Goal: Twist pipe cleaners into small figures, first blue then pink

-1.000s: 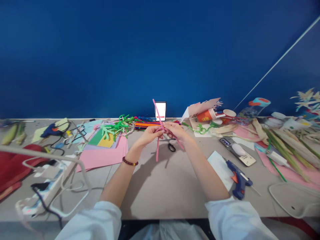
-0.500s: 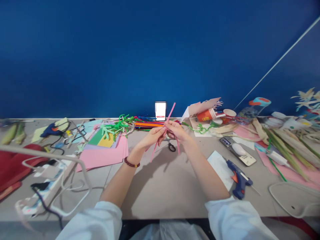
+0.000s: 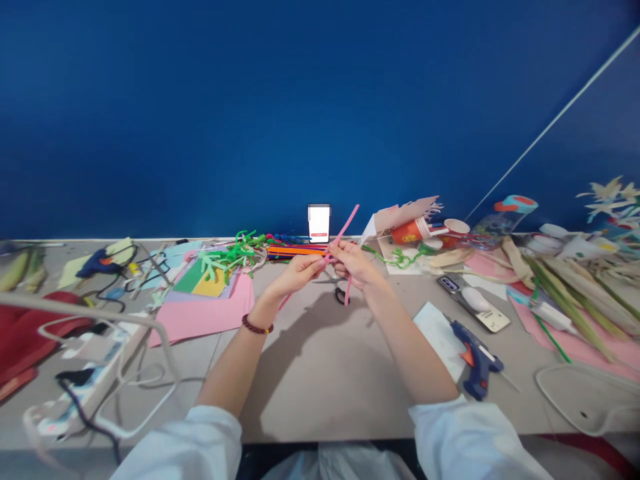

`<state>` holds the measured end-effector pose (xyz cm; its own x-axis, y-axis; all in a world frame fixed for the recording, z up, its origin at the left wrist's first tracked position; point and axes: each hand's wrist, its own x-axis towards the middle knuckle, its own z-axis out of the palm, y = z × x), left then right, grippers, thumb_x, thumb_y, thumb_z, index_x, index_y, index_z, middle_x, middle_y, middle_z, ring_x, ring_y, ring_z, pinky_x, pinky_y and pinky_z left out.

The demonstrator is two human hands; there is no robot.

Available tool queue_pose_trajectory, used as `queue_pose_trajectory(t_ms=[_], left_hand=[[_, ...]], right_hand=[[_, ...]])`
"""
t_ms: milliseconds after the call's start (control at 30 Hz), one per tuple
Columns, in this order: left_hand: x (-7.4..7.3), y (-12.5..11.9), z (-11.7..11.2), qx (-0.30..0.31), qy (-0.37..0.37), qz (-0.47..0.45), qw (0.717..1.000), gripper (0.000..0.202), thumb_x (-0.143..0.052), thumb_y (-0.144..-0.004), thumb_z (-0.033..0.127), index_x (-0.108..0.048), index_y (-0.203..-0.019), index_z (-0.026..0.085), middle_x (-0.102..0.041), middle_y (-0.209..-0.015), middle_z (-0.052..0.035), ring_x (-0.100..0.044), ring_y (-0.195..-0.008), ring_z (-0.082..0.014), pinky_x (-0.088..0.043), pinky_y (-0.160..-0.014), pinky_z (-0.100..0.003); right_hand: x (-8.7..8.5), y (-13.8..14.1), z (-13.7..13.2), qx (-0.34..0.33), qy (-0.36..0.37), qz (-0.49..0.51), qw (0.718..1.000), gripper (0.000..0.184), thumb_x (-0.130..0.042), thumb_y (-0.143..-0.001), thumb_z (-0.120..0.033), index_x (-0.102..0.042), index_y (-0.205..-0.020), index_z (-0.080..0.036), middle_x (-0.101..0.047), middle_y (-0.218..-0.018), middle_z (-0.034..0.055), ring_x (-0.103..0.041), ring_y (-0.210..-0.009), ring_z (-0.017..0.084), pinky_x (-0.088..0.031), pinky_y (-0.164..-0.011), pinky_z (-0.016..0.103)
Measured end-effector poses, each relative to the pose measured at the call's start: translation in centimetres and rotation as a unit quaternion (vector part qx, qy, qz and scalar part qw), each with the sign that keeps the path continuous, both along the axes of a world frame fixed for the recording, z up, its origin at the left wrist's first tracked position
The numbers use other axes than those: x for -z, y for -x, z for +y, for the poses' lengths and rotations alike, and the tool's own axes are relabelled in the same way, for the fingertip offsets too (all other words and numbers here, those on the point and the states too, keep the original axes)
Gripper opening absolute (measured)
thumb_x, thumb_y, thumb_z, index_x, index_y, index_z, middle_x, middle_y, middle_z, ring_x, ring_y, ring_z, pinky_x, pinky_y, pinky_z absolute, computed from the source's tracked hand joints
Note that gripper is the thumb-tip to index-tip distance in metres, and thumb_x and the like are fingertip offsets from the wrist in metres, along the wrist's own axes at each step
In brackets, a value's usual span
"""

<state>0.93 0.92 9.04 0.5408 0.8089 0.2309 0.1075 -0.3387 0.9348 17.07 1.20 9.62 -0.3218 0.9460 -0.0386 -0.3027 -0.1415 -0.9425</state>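
Prob. pink pipe cleaner [image 3: 345, 228], both hands [image 3: 299, 276] [image 3: 353, 263]

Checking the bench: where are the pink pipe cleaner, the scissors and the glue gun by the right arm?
pink pipe cleaner [image 3: 345, 227], head view, upper end
scissors [image 3: 340, 296], head view, black finger loop
glue gun [image 3: 474, 355], head view, blue body

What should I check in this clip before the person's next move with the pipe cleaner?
Grip: left hand and right hand both pinch the pink pipe cleaner: ok.
Where the pink lengths cross: hidden inside the hands, so any twist is unseen: cannot tell.
Lower pink end against the black-handled scissors: they overlap in view, contact unclear: cannot tell.
Blue hot glue gun lying apart from the right forearm: ok.
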Motion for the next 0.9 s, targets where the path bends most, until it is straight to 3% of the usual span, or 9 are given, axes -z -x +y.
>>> queue_pose_trajectory(t_ms=[167,433,700,800,900], left_hand=[[-0.3,0.8,0.1,0.024,0.036,0.015,0.999,0.044,-0.047,-0.085,0.051,-0.046,-0.059,0.016,-0.034,-0.051,0.0042,-0.03,-0.045,-0.0066,-0.021,-0.044,-0.023],[-0.6,0.2,0.0,0.037,0.056,-0.016,0.998,0.037,-0.051,-0.084,0.05,-0.053,-0.071,0.015,-0.052,-0.056,0.0004,-0.049,-0.053,-0.0098,-0.04,-0.055,-0.024],[0.1,-0.8,-0.2,-0.039,0.059,-0.076,0.995,0.035,-0.06,-0.078,0.049,-0.057,-0.07,0.015,-0.047,-0.048,0.0036,-0.042,-0.046,-0.0072,-0.033,-0.048,-0.021],[0.6,-1.0,0.1,-0.082,0.054,-0.084,0.992,0.034,-0.061,-0.076,0.047,-0.056,-0.063,0.015,-0.046,-0.045,0.0039,-0.041,-0.044,-0.0071,-0.032,-0.047,-0.021],[0.8,-1.1,0.3,-0.125,0.042,-0.077,0.988,0.035,-0.061,-0.076,0.044,-0.053,-0.058,0.016,-0.045,-0.042,0.0039,-0.039,-0.041,-0.0069,-0.03,-0.045,-0.021]], right_hand=[[0.2,-0.1,0.0,-0.017,-0.013,0.0,1.0,0.045,-0.074,-0.064,-0.052,-0.044,-0.073,-0.02,-0.025,-0.045,-0.0136,-0.015,-0.033,0.001,-0.012,-0.034,0.015],[0.0,-0.5,-0.2,-0.037,-0.059,-0.027,0.997,0.033,-0.069,-0.072,-0.045,-0.049,-0.077,-0.019,-0.034,-0.047,-0.0109,-0.021,-0.034,0.002,-0.013,-0.034,0.017],[0.2,-0.5,0.0,0.0,-0.078,-0.063,0.995,0.036,-0.07,-0.068,-0.048,-0.051,-0.073,-0.018,-0.044,-0.05,-0.0071,-0.024,-0.035,0.003,-0.016,-0.035,0.019],[0.6,-0.3,0.4,0.059,-0.148,-0.118,0.98,0.031,-0.069,-0.069,-0.045,-0.055,-0.07,-0.017,-0.052,-0.058,-0.0027,-0.037,-0.043,0.006,-0.026,-0.04,0.02],[0.8,-0.2,0.5,0.107,-0.246,-0.178,0.947,0.022,-0.066,-0.074,-0.038,-0.06,-0.068,-0.018,-0.057,-0.068,0.0006,-0.052,-0.065,0.012,-0.04,-0.056,0.022]])
